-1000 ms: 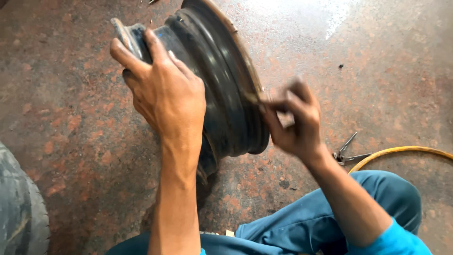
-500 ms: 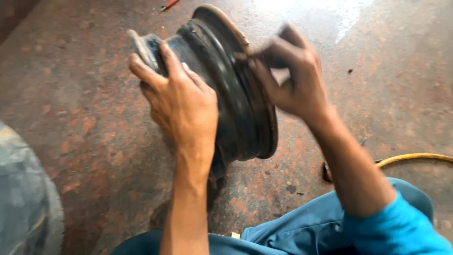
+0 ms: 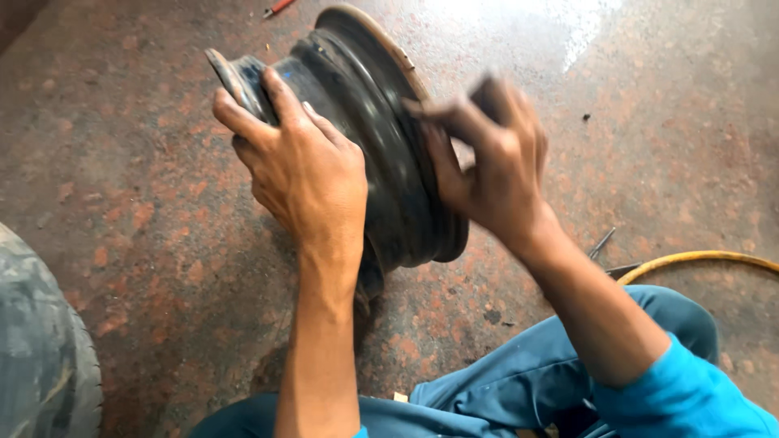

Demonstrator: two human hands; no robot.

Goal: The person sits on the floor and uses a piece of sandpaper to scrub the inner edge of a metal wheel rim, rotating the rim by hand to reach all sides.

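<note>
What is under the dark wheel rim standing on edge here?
The wheel rim stands on the speckled reddish floor. Its contact point is hidden behind the left hand and forearm. The right hand covers part of its outer lip, so anything beneath there cannot be seen.

Reddish-brown speckled stone floor [image 3: 146,203], worn and dusty, with dark stains. Bright glare of light [image 3: 560,24] at top right. Yellow hose [image 3: 698,259] curving along right edge; grey tyre [image 3: 40,357] at lower left.
</note>
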